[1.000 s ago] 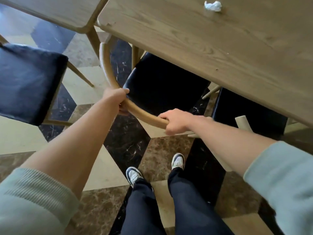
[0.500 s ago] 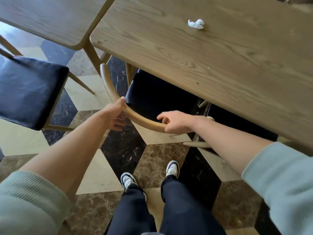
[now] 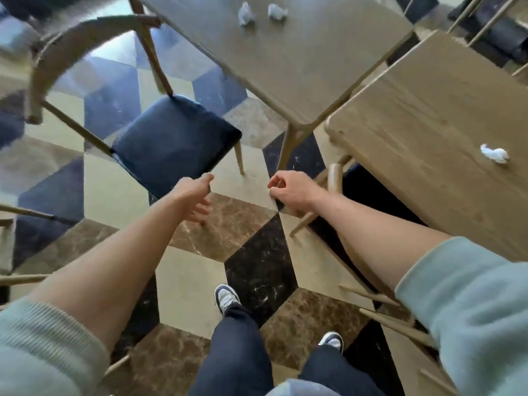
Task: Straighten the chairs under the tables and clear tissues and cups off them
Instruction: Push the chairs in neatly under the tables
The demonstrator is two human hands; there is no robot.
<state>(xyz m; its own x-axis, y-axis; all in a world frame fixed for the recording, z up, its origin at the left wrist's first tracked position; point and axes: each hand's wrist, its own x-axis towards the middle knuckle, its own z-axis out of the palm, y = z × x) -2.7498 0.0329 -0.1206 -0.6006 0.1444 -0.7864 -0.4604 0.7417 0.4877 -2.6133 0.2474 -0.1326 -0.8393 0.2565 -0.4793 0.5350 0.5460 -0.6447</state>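
Both the left hand (image 3: 194, 200) and right hand (image 3: 291, 190) hang loosely curled, holding nothing, between the dark-seated chair (image 3: 174, 144) and the right tabletop (image 3: 428, 115) bearing a tissue (image 3: 494, 153).

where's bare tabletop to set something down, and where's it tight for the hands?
Free: the right wooden table from its near-left corner up to the single white crumpled tissue; the far wooden table this side of its two crumpled tissues. Tight: the narrow gap between the two tables, and around the right hand beside the tucked chair's wooden backrest end.
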